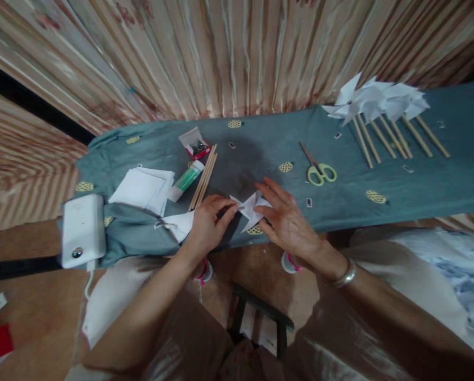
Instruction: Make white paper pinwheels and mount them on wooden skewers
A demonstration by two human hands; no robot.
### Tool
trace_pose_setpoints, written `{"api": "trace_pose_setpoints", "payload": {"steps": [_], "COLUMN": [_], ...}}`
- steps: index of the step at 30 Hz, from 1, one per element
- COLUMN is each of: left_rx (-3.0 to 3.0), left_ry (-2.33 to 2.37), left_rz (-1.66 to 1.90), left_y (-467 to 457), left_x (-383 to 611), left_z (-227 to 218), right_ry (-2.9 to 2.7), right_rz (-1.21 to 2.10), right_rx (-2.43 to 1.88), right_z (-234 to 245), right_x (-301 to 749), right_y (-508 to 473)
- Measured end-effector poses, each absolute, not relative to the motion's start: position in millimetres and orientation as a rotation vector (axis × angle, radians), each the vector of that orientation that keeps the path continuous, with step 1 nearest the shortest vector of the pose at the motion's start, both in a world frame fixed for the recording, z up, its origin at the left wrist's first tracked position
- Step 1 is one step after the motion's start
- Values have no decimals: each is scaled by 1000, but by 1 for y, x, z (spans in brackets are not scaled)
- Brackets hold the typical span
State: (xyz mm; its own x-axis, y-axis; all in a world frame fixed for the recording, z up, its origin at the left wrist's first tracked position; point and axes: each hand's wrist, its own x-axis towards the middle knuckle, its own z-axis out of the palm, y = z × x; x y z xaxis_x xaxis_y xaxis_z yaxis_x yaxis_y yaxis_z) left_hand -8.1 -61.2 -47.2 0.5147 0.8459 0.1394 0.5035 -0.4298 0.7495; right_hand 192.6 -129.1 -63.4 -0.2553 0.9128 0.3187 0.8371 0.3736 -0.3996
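A small white folded paper pinwheel [251, 209] lies near the front edge of a table covered in grey-green cloth [380, 174]. My left hand [207, 222] is curled, its fingertips pinching the pinwheel's left flap. My right hand [286, 218] rests beside and partly over the pinwheel's right side, fingers stretched and slightly spread, touching the paper. A silver bangle [346, 275] sits on my right wrist.
Wooden sticks [203, 177], a green-and-white glue tube [186, 180], a small box of pins [196, 144] and a stack of white paper squares [142, 189] lie left. Green scissors [319, 168] lie centre. Finished pinwheels on sticks [383, 114] lie right. A white device [82, 228] sits on the left end.
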Motion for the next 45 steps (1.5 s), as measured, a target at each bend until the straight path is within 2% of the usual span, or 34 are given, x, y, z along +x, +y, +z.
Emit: {"api": "trace_pose_setpoints", "payload": {"steps": [4, 12, 18, 30, 45], "left_rx": [1890, 924, 575, 497, 725], "left_ry": [1155, 1034, 887, 861, 873], "left_rz": [687, 692, 740, 738, 1117], "left_y": [-66, -91, -98, -92, -69], "left_x": [-14, -1, 12, 19, 21], "left_z": [-45, -46, -42, -38, -20], "right_ry": [-2106, -2025, -1965, -1937, -2019], "right_rz": [184, 226, 259, 305, -70], "right_rx": [-1485, -1526, -1550, -1526, -1376], "right_z": [-68, -69, -72, -70, -33], "right_x": [191, 191, 191, 186, 157], "right_y": [-125, -121, -118, -115, -121]}}
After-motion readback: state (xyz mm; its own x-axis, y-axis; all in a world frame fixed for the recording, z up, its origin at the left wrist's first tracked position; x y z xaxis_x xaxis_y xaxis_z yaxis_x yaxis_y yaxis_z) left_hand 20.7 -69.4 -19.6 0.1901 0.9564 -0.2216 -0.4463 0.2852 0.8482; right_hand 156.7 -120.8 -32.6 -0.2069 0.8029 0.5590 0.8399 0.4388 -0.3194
